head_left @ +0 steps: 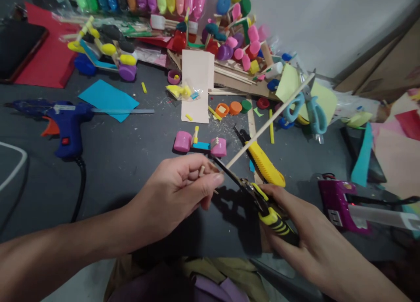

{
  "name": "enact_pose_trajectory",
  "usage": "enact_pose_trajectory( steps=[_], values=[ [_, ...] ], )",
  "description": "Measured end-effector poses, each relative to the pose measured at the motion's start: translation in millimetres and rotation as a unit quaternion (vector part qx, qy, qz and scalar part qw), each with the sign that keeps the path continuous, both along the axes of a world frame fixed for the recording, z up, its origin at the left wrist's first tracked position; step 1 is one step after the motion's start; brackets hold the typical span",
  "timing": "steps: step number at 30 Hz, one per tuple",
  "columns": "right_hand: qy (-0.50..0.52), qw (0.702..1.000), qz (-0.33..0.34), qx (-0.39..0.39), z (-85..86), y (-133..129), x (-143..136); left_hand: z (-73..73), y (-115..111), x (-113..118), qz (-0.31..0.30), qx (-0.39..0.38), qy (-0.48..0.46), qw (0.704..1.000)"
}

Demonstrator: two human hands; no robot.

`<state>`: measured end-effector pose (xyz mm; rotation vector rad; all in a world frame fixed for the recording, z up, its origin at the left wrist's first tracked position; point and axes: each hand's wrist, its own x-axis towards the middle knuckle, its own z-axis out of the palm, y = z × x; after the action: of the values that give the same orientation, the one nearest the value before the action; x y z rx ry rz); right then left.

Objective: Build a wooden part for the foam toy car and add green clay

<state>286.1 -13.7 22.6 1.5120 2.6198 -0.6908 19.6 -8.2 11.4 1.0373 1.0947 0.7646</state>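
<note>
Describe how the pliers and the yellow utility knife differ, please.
The pliers are gripped in the right hand, while the utility knife lies on the table. The pliers have black handles with yellow parts, while the knife's body is mostly yellow. The pliers have two handles, while the knife has a single long body. Both are hand tools showing yellow.

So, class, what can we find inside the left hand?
A short wooden piece pokes out of the left hand, and a long wooden stick runs up to it at the pliers. The palm is covered, so anything deeper inside cannot be seen.
</note>
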Motion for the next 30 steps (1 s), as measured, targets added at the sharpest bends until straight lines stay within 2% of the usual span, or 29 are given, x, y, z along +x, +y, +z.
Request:
enact_pose_trajectory(
  steps=[6, 14, 20, 25, 30],
  values=[
    [0.014, 0.999, -0.008, -0.043, 4.9, -2, -2, 2.6, 0, -1, -0.009, 0.048, 0.023, 0.999],
    [0.034, 0.999, 0.024, 0.000, 11.8, 0, -8, 6.0, 3, -1, -0.015, 0.016, -0.030, 0.999],
    [0.035, 0.998, 0.040, 0.032, 7.3, -1, -3, 6.9, 3, -2, -0.011, 0.009, -0.051, 0.999],
    [0.038, 0.999, 0.029, 0.018, 1.0, -1, -1, 5.7, 2, -1, -0.010, 0.001, -0.061, 0.998],
    [0.091, 0.996, -0.021, 0.013, -2.0, 6, -9, 3.5, 4, 2, 0.022, -0.036, -0.069, 0.997]
  ],
)
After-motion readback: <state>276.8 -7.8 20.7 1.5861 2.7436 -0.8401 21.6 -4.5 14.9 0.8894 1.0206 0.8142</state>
